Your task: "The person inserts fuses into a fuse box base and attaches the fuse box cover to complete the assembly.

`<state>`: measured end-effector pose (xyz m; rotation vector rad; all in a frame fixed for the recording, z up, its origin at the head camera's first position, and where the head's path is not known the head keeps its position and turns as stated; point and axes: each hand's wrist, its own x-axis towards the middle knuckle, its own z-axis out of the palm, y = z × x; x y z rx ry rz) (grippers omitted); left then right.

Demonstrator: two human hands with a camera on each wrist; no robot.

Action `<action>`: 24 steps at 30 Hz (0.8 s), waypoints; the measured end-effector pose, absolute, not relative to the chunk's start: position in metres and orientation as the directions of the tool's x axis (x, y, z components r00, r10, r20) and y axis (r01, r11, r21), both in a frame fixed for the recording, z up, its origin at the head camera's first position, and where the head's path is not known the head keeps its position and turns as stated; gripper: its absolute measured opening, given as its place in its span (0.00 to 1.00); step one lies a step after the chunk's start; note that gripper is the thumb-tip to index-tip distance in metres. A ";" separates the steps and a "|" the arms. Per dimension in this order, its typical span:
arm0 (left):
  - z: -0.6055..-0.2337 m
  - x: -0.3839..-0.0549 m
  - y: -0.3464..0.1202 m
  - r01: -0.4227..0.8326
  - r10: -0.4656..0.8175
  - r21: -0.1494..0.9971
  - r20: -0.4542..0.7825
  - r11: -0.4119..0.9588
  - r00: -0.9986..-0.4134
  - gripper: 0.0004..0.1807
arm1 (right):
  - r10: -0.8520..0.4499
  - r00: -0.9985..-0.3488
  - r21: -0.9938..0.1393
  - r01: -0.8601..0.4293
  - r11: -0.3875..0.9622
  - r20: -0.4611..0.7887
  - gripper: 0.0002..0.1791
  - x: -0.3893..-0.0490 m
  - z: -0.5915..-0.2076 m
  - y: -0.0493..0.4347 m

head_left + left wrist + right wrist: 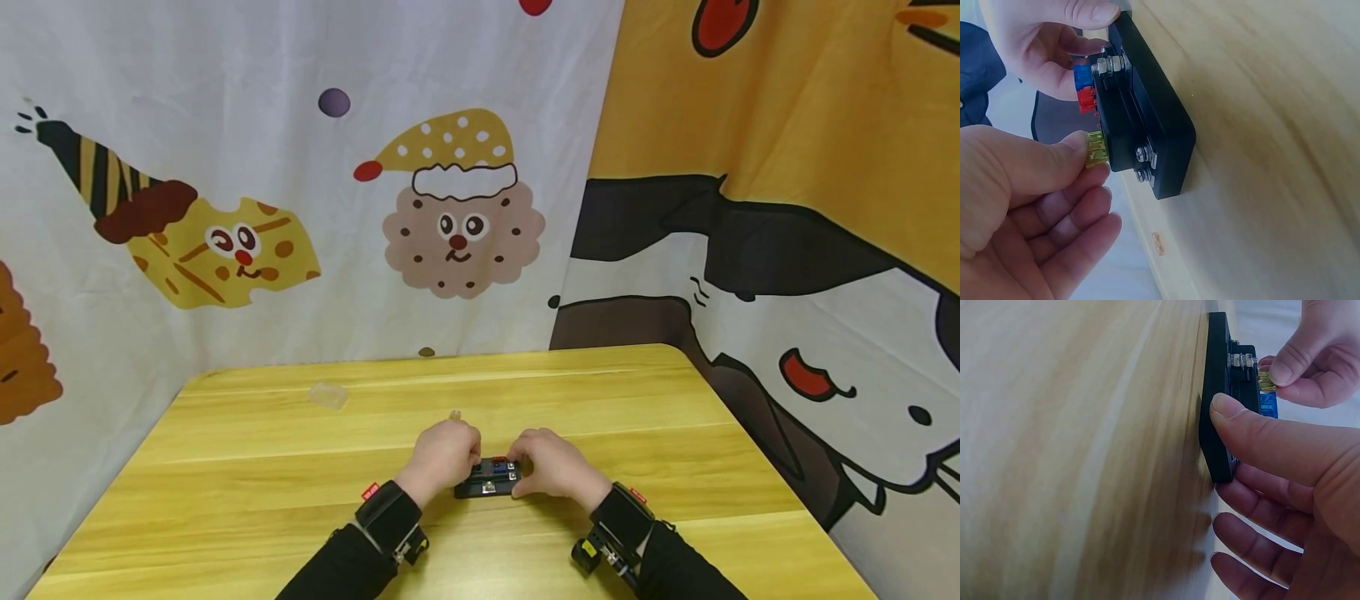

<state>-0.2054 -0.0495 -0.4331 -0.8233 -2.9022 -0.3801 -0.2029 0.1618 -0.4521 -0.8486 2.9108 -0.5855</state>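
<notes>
Blue fuse (1083,76), red fuse (1087,99) in | left hand (1038,200) pinches yellow fuse (1097,151), seating unclear | right hand (1288,469) grips block (1215,369) | orange piece (1158,244) loose

Both hands (444,452) (553,463) in pinch grips

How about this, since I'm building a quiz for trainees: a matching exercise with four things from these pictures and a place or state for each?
1. left grip
2. right grip
3. black block
4. clear piece

A. holds one end of the black block
B. lies on the far left part of the table
C. pinches a yellow piece
D. bears metal nuts

Pairs: 1-C, 2-A, 3-D, 4-B
</notes>
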 end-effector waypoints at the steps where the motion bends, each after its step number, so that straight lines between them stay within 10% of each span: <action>1: -0.434 -0.206 -0.050 0.527 0.501 0.217 0.163 0.822 -0.850 0.10 | -0.528 -0.847 -0.372 -0.508 0.777 0.054 0.22 -0.203 -0.452 0.162; 24: -0.425 -0.214 -0.047 0.415 0.430 0.364 0.043 0.834 -0.902 0.15 | -0.539 -0.840 -0.369 -0.522 0.769 0.066 0.22 -0.203 -0.454 0.162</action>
